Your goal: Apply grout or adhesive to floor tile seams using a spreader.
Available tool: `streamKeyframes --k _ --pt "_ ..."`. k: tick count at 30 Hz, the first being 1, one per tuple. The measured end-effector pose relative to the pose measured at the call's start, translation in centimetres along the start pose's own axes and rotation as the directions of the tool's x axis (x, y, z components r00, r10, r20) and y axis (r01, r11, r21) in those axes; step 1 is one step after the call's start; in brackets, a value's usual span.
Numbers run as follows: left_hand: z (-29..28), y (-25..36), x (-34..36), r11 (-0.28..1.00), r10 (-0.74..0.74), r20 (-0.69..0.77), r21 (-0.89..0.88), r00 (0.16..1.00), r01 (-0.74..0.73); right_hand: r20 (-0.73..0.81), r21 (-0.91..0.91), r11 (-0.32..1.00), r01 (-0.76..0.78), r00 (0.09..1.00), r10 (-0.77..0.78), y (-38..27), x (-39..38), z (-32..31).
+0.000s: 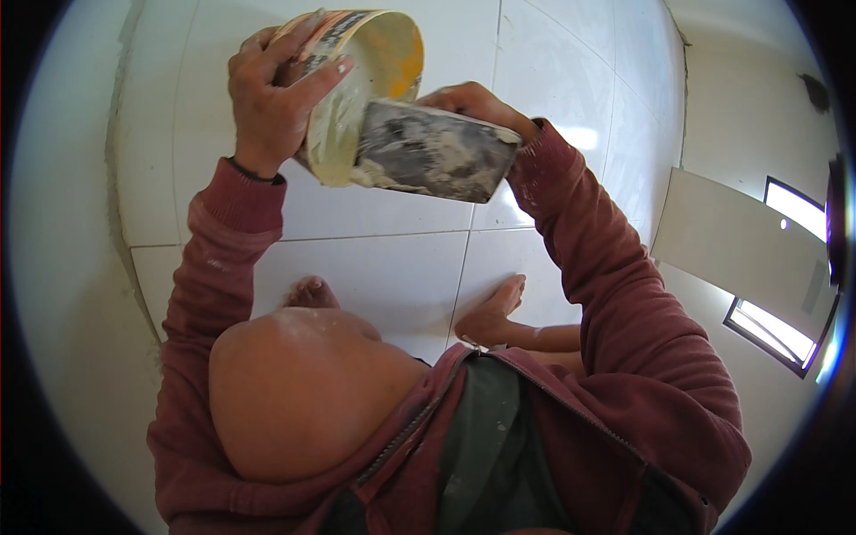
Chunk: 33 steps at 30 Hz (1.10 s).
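Observation:
Tilted on its side, a plastic bucket shows its mouth, with pale paste and a yellow-orange patch on the inner wall. My left hand is wrapped round its left side, thumb over the rim. A rectangular trowel, its dark face smeared with whitish paste, has its left end against the bucket's rim. Behind the trowel's upper edge my right hand is closed on it; the handle and most of the fingers are hidden.
Large glossy white tiles cover the floor under my bare feet. A wall runs along the left side. At the far right are a pale panel and bright window openings. My bent knee is below my left hand.

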<state>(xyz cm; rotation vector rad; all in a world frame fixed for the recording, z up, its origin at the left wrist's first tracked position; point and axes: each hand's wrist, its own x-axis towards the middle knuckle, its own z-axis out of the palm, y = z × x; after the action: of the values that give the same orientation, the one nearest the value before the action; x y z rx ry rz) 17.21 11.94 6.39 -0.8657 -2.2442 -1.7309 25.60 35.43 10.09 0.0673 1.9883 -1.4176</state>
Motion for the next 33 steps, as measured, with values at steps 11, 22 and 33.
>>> streamKeyframes --k 11,22,33 --pt "-0.8 3.7 0.6 0.943 -0.23 0.327 0.307 0.917 0.127 -0.57 -0.186 0.955 -0.233 0.817 0.088 7.5 -9.7 -14.2" --pt "-0.2 9.9 1.4 0.845 -0.439 0.459 0.503 0.772 0.181 -0.509 -0.789 0.396 -0.469 0.861 0.005 6.3 0.2 -20.0" --pt "1.5 10.2 -1.8 0.715 -0.56 0.221 0.617 0.798 0.33 -0.51 -0.799 0.379 -0.466 0.86 -0.017 7.0 0.1 -19.8"
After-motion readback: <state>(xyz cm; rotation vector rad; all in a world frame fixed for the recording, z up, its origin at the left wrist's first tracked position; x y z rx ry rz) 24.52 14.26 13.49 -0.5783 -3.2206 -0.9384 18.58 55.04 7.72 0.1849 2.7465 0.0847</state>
